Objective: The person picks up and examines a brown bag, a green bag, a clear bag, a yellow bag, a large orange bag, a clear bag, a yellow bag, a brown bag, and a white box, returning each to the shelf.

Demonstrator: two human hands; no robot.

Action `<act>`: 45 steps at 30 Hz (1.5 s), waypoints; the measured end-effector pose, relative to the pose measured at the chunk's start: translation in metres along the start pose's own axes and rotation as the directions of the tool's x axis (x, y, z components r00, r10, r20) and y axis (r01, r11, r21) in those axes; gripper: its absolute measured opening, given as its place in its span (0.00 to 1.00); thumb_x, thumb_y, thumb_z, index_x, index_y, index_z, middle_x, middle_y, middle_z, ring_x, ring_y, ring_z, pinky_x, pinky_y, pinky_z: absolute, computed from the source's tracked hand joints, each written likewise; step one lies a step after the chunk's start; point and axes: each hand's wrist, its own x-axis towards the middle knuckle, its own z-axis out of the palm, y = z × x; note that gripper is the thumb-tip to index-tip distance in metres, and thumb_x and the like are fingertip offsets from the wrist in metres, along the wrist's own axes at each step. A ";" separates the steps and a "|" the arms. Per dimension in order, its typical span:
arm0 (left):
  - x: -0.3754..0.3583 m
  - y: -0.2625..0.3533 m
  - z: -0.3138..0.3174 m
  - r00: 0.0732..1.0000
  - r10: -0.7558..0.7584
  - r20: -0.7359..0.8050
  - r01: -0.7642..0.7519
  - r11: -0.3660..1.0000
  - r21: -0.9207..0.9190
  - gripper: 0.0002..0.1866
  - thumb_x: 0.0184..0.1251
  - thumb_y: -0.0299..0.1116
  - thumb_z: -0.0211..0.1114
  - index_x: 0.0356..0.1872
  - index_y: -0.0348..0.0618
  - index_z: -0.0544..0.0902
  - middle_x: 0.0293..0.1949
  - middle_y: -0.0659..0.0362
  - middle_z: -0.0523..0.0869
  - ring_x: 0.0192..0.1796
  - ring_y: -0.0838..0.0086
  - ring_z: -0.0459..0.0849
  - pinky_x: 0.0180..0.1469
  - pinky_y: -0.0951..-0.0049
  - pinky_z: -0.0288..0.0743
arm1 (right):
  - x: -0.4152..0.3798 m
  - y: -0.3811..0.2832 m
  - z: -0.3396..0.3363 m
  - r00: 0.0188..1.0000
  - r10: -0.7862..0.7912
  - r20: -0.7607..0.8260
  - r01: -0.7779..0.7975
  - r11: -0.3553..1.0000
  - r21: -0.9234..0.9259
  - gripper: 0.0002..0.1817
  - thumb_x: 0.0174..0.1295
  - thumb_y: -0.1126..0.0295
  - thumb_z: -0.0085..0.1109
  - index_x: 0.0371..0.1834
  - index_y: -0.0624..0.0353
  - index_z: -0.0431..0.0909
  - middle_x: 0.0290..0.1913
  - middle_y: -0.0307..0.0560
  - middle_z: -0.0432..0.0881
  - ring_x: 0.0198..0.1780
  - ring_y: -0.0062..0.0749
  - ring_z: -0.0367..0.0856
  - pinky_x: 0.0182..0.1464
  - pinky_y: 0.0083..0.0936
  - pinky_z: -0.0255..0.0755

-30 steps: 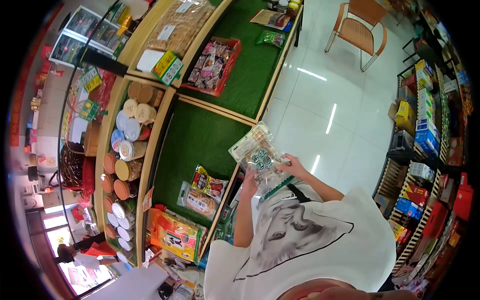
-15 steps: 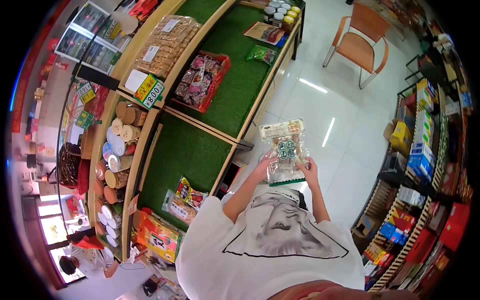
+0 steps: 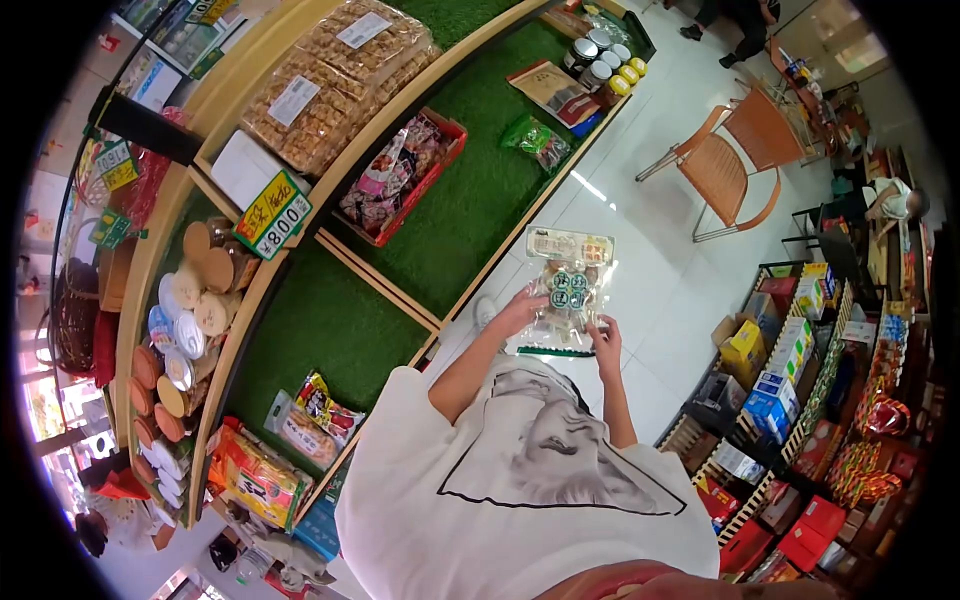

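A clear plastic food packet (image 3: pixel 568 291) with round green-and-white print and a pale header label is stretched between my two hands, out in front of my white shirt. My left hand (image 3: pixel 517 314) has its fingers closed on the packet's left edge. At the lower right edge, my right hand (image 3: pixel 605 338) pinches the packet between thumb and fingers. Pale pieces show through the film, but I cannot make out what they are.
To my left runs a shelf with green turf lining (image 3: pixel 335 300), holding a red box of wrapped sweets (image 3: pixel 400 175), jars (image 3: pixel 590 62) and snack bags (image 3: pixel 330 405). A wicker chair (image 3: pixel 735 165) stands ahead on the tiled floor. Stocked racks (image 3: pixel 770 400) line the right. Other people appear far off.
My view has turned, so the shelf and chair sit differently in it. The packet stays between both hands, now slightly left and flatter toward me.
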 end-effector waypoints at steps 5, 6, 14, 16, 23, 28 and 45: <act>0.016 0.066 -0.011 0.991 0.065 -0.114 -0.068 0.997 -0.025 0.34 0.64 0.25 0.62 0.70 0.53 0.59 0.57 0.59 0.78 0.53 0.69 0.81 0.48 0.66 0.77 | 0.068 -0.035 0.041 0.995 -0.052 0.087 0.051 0.999 0.004 0.22 0.59 0.64 0.65 0.55 0.56 0.73 0.31 0.40 0.77 0.24 0.16 0.68 0.23 0.16 0.62; 0.021 0.077 -0.012 0.988 0.081 -0.131 -0.089 0.995 -0.054 0.34 0.64 0.25 0.62 0.70 0.53 0.60 0.56 0.60 0.78 0.52 0.69 0.81 0.48 0.67 0.77 | 0.083 -0.037 0.050 0.994 -0.071 0.088 0.072 0.997 -0.017 0.21 0.59 0.64 0.65 0.55 0.56 0.73 0.31 0.40 0.77 0.24 0.16 0.68 0.23 0.16 0.62; 0.083 0.109 -0.089 0.968 0.146 -0.204 -0.172 0.978 -0.115 0.25 0.70 0.29 0.55 0.67 0.53 0.63 0.50 0.59 0.81 0.50 0.65 0.82 0.49 0.61 0.78 | 0.189 -0.083 0.097 0.950 -0.105 0.295 0.122 0.992 -0.040 0.18 0.59 0.64 0.63 0.52 0.55 0.75 0.28 0.37 0.75 0.29 0.18 0.69 0.30 0.19 0.63; 0.095 0.122 -0.085 0.959 0.144 -0.244 -0.187 0.969 -0.164 0.25 0.69 0.29 0.55 0.67 0.53 0.63 0.51 0.59 0.81 0.50 0.64 0.82 0.48 0.59 0.78 | 0.217 -0.098 0.104 0.936 -0.105 0.336 0.133 0.989 -0.062 0.18 0.59 0.65 0.63 0.51 0.55 0.76 0.28 0.38 0.76 0.31 0.18 0.70 0.31 0.20 0.64; 0.178 0.188 -0.058 0.904 0.122 -0.411 -0.189 0.974 -0.126 0.32 0.69 0.29 0.58 0.71 0.60 0.58 0.54 0.63 0.77 0.46 0.71 0.81 0.40 0.69 0.76 | 0.377 -0.117 0.131 0.886 -0.265 0.381 0.375 0.892 -0.251 0.16 0.57 0.66 0.62 0.49 0.55 0.76 0.28 0.43 0.79 0.30 0.27 0.77 0.33 0.27 0.68; 0.265 0.248 -0.047 0.862 0.231 -0.452 -0.272 0.962 -0.027 0.34 0.68 0.29 0.60 0.72 0.59 0.56 0.55 0.61 0.77 0.44 0.72 0.81 0.39 0.69 0.76 | 0.497 -0.181 0.159 0.769 -0.530 0.358 0.633 0.708 -0.311 0.17 0.54 0.69 0.61 0.49 0.54 0.77 0.25 0.48 0.76 0.32 0.41 0.78 0.36 0.34 0.71; 0.283 0.150 -0.059 0.699 0.239 -0.674 0.276 0.779 0.562 0.25 0.65 0.41 0.61 0.62 0.45 0.71 0.42 0.53 0.85 0.44 0.69 0.83 0.45 0.69 0.76 | 0.505 -0.068 0.085 0.933 0.035 0.358 0.181 0.815 -0.550 0.28 0.57 0.63 0.63 0.59 0.63 0.67 0.39 0.58 0.82 0.41 0.49 0.82 0.44 0.37 0.77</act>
